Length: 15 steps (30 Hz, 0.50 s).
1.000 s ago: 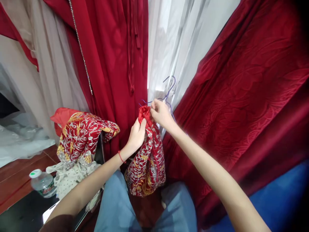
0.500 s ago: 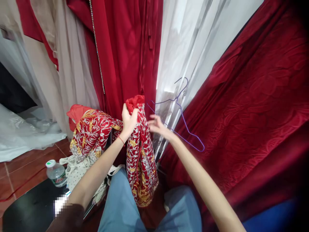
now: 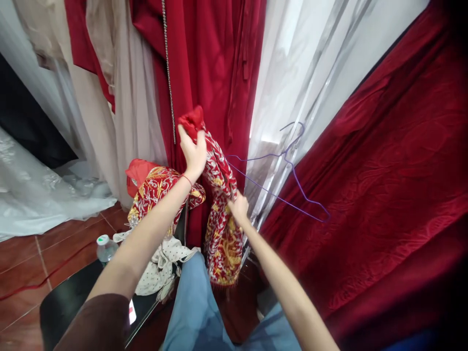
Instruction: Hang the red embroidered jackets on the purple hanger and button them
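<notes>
A red garment (image 3: 224,253) with gold and silver embroidery hangs between my hands, bunched lengthwise. My left hand (image 3: 193,152) is closed round its top, where plain red lining sticks out above the fingers. Lower down, my right hand (image 3: 239,207) grips the right edge of the same garment. A purple wire hanger (image 3: 287,155) hangs behind and to the right of my right hand, with nothing on it. Left of the held garment, a second embroidered red piece (image 3: 155,190) lies draped, partly hidden by my left forearm.
On a black seat (image 3: 62,302) at lower left are a white dotted cloth (image 3: 157,273), a plastic bottle (image 3: 106,248) and a phone (image 3: 132,312). Red gowns (image 3: 212,63) and pale gowns (image 3: 135,97) hang in front. A dark red patterned cloth (image 3: 383,204) fills the right side.
My left hand has lifted the garment's top a little. My right hand, open and apart before, has moved down and closed on the garment's side. The garment now bends at that grip.
</notes>
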Motion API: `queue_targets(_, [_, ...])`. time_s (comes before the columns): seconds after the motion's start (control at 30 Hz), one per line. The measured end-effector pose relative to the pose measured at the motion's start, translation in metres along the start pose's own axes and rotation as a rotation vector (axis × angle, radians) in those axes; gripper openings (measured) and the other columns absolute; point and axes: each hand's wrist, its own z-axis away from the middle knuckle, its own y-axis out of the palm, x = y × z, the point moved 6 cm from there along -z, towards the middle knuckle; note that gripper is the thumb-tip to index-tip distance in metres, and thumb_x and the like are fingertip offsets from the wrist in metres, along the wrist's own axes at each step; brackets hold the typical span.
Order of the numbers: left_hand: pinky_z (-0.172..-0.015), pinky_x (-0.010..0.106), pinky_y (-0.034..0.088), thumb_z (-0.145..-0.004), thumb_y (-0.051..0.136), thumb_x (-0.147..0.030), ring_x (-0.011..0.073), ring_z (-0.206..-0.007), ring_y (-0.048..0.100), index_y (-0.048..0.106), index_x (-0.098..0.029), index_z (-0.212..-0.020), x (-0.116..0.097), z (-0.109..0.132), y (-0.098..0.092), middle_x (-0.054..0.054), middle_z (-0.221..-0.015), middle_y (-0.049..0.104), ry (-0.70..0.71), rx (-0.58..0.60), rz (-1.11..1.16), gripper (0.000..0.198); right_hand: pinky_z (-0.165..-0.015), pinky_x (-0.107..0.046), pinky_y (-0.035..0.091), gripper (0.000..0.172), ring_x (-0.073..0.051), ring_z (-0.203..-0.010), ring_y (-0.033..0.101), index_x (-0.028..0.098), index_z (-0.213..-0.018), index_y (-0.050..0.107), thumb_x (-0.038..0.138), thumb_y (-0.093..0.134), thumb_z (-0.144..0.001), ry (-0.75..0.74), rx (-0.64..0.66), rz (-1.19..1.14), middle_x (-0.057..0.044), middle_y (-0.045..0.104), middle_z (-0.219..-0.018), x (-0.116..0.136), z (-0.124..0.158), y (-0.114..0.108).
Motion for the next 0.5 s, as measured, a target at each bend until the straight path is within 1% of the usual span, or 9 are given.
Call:
queue_targets(0.07, [-0.123, 0.037, 0.020, -0.094, 0.052, -0.037, 0.0238, -0.150, 0.027, 0.026, -0.013, -0.150, -0.022, -0.038, -0.042, 0.012, -0.154, 0.040, 0.085, -0.160, -0.028, 0.066, -0.083, -0.035, 0.044, 0.036, -0.028, -0.099, 0.064, 0.019, -0.127, 0.049, 0.025, 0.043, -0.092, -0.022, -0.084, 0.016, -0.014, 0.068, -0.109, 0.022, -0.026, -0.033])
queue_targets(0.13, [-0.121, 0.039, 0.022, -0.095, 0.042, -0.033, 0.0227, -0.149, 0.029, 0.023, -0.009, -0.148, -0.045, -0.065, -0.096, 0.011, -0.153, 0.039, 0.200, -0.370, -0.011, 0.061, -0.083, -0.033, 0.044, 0.039, -0.027, -0.100, 0.064, 0.021, -0.128, 0.051, 0.023, 0.046, -0.089, -0.087, -0.198, 0.022, -0.012, 0.069, -0.109, 0.060, -0.044, -0.063])
queue_targets(0.2, [-0.120, 0.040, 0.024, -0.093, 0.034, -0.028, 0.0206, -0.146, 0.035, 0.029, -0.018, -0.145, -0.061, -0.073, -0.153, 0.002, -0.150, 0.043, 0.323, -0.497, 0.038, 0.054, -0.084, -0.034, 0.045, 0.041, -0.027, -0.100, 0.065, 0.022, -0.129, 0.052, 0.020, 0.045, -0.089, -0.195, -0.258, 0.016, -0.011, 0.070, -0.107, 0.107, -0.051, -0.077])
queue_targets(0.23, [-0.119, 0.038, 0.026, -0.090, 0.031, -0.025, 0.0179, -0.143, 0.039, 0.034, -0.022, -0.141, -0.064, -0.068, -0.181, -0.003, -0.145, 0.048, 0.366, -0.542, 0.060, 0.050, -0.085, -0.034, 0.045, 0.041, -0.027, -0.100, 0.065, 0.022, -0.130, 0.053, 0.019, 0.044, -0.090, -0.240, -0.268, 0.015, -0.011, 0.070, -0.109, 0.129, -0.051, -0.078])
queue_targets(0.27, [-0.118, 0.035, 0.030, -0.089, 0.031, -0.023, 0.0154, -0.140, 0.044, 0.039, -0.025, -0.134, -0.060, -0.058, -0.207, -0.005, -0.140, 0.052, 0.340, -0.566, 0.075, 0.046, -0.086, -0.034, 0.045, 0.042, -0.027, -0.102, 0.065, 0.023, -0.131, 0.053, 0.017, 0.042, -0.091, -0.287, -0.262, 0.014, -0.010, 0.070, -0.112, 0.148, -0.049, -0.074])
queue_targets(0.3, [-0.115, 0.035, 0.037, -0.089, 0.032, -0.024, 0.0145, -0.133, 0.052, 0.043, -0.027, -0.124, -0.049, -0.040, -0.235, -0.005, -0.135, 0.056, 0.240, -0.668, 0.093, 0.036, -0.088, -0.034, 0.045, 0.043, -0.026, -0.104, 0.065, 0.024, -0.132, 0.053, 0.015, 0.042, -0.091, -0.330, -0.241, 0.013, -0.010, 0.069, -0.116, 0.163, -0.046, -0.067])
queue_targets(0.37, [-0.109, 0.040, 0.049, -0.087, 0.040, -0.026, 0.0178, -0.127, 0.058, 0.042, -0.029, -0.106, -0.014, 0.006, -0.275, -0.003, -0.130, 0.062, -0.057, -0.737, 0.059, 0.020, -0.089, -0.034, 0.046, 0.045, -0.026, -0.107, 0.065, 0.026, -0.133, 0.053, 0.012, 0.042, -0.091, -0.392, -0.158, 0.008, -0.009, 0.069, -0.119, 0.179, -0.040, -0.045])
queue_targets(0.4, [-0.111, 0.041, 0.048, -0.084, 0.041, -0.025, 0.0191, -0.126, 0.059, 0.041, -0.026, -0.105, 0.004, 0.036, -0.292, 0.000, -0.130, 0.062, -0.139, -0.818, 0.052, 0.021, -0.089, -0.033, 0.047, 0.047, -0.025, -0.108, 0.065, 0.026, -0.133, 0.054, 0.011, 0.043, -0.090, -0.408, -0.103, 0.000, -0.008, 0.070, -0.119, 0.181, -0.038, -0.031])
queue_targets(0.5, [-0.112, 0.037, 0.045, -0.080, 0.048, -0.028, 0.0195, -0.125, 0.058, 0.041, -0.023, -0.105, 0.057, 0.111, -0.314, 0.005, -0.128, 0.062, -0.356, -0.862, 0.004, 0.026, -0.090, -0.032, 0.049, 0.049, -0.023, -0.109, 0.066, 0.028, -0.132, 0.058, 0.011, 0.045, -0.088, -0.434, 0.034, -0.095, -0.004, 0.071, -0.120, 0.171, -0.035, 0.001])
